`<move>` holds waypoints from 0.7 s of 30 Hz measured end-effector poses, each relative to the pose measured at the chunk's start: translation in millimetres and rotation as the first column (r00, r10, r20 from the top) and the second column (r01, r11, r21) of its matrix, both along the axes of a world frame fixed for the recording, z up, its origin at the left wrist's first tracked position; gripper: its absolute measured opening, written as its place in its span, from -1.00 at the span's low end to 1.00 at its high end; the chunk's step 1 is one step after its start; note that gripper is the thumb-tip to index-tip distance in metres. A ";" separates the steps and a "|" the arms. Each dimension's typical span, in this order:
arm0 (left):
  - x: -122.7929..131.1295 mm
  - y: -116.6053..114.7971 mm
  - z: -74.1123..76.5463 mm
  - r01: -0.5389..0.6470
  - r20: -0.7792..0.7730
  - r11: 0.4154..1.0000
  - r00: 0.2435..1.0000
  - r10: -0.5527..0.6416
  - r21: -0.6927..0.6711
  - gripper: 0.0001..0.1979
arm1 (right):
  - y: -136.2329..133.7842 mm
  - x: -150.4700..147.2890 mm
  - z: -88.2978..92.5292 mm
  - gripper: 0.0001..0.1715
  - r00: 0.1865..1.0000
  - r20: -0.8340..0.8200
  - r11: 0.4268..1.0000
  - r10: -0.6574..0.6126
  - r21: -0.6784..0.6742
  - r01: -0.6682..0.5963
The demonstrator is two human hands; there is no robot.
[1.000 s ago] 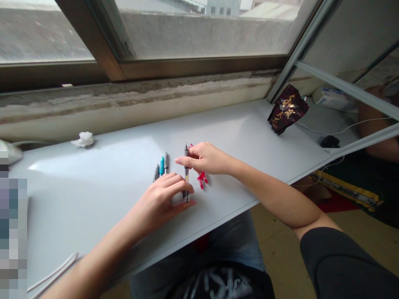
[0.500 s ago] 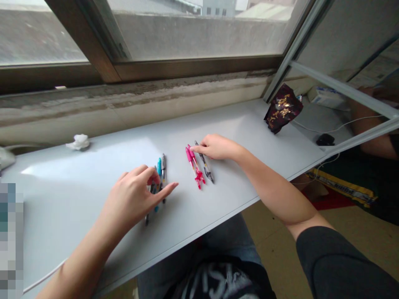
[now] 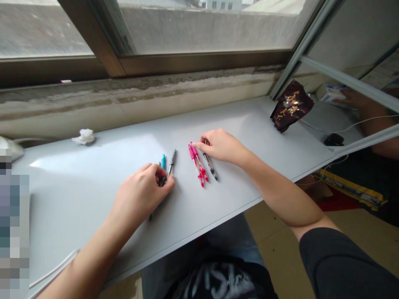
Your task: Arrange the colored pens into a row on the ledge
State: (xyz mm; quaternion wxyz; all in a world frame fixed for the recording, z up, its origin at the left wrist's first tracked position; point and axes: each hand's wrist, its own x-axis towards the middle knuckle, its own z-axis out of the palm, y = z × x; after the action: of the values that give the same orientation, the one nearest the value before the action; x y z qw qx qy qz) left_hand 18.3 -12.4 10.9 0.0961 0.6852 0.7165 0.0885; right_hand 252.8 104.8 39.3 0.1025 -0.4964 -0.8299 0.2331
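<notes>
My left hand is closed, thumb and fingers pinching a black-and-grey pen that slants up past the thumb. A teal pen lies beside it, its lower part hidden under the hand, with another dark pen partly covered there. To the right, my right hand has its thumb and index finger closed around the top end of a black pen lying on the desk. Just left of that pen, two pink pens lie side by side, their red ends towards me.
The white desk runs along a window. Crumpled white tissue lies at the back left, and a dark wrapper with gold print stands at the back right by a metal frame. Another person's arm shows beyond it.
My left hand has closed its thumb and fingers on the black-and-grey pen, which now slants to the right, apart from the teal one. My right hand stays at the black pen. The view shifted slightly.
</notes>
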 end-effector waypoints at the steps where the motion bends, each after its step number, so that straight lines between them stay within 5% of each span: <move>1: -0.7 1.3 -0.5 -0.011 0.031 1.000 0.999 0.010 0.017 -0.70 | -0.7 -0.5 -0.6 -0.53 1.000 -0.003 1.000 0.009 0.011 -0.009; 9: -9.6 3.5 -0.2 -0.057 0.393 0.987 0.920 -0.007 0.151 -0.72 | -0.9 -0.3 -5.4 -0.47 0.965 -0.233 0.989 0.122 -0.055 -0.138; 13: -1.8 -5.9 1.1 0.115 0.526 0.964 0.820 -0.228 0.238 -0.77 | -11.8 -4.3 -2.2 -0.30 0.829 -0.516 0.914 0.216 -0.191 -0.357; 16: 5.0 -12.7 -0.8 0.257 0.492 0.912 0.778 -0.391 0.320 -0.77 | -20.9 -10.7 -3.6 -0.21 0.703 -0.686 0.817 0.189 -0.288 -0.500; 21: 1.1 -11.9 -8.0 0.340 0.271 0.828 0.830 -0.487 0.446 -0.72 | -23.1 -18.2 -12.0 -0.18 0.662 -0.750 0.806 0.020 -0.380 -0.455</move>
State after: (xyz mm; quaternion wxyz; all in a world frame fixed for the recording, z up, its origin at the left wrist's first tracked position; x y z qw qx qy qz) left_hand 19.4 -24.3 2.9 0.1136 0.8018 0.4849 0.3303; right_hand 234.6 81.7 27.4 0.2398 -0.2554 -0.6826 0.6413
